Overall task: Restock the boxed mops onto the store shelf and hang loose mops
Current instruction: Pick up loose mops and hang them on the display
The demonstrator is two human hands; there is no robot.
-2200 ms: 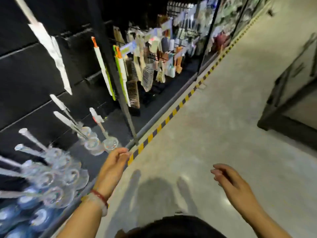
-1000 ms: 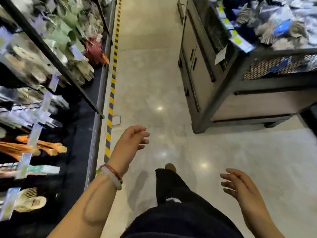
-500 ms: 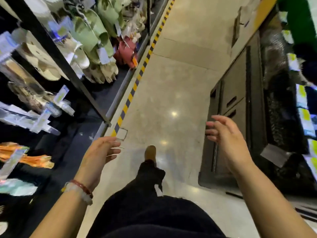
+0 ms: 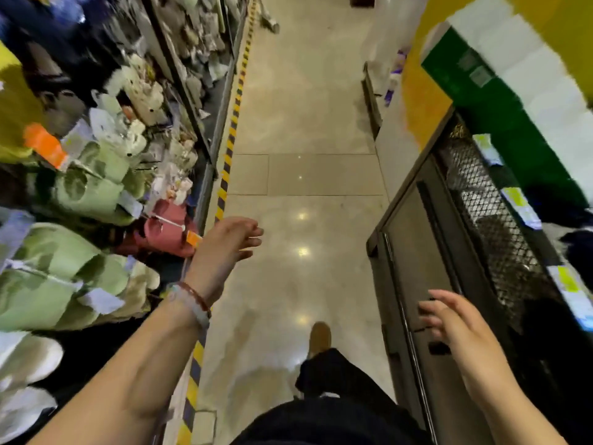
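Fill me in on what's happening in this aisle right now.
A person is walking down a store aisle with nothing in either hand. The left hand and right hand are both open and held out in front. Green slippers hang on the shelf to the left, and a dark cabinet stands to the right. No mops are in view.

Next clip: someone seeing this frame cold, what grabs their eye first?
Probably the two bare, empty hands held out over the aisle: the left hand, with bracelets on its wrist, and the right hand lower by the dark cabinet. Next, the pale green plush goods crowding the shelves on the left, behind a yellow-and-black floor stripe. No mops or boxes are in view.
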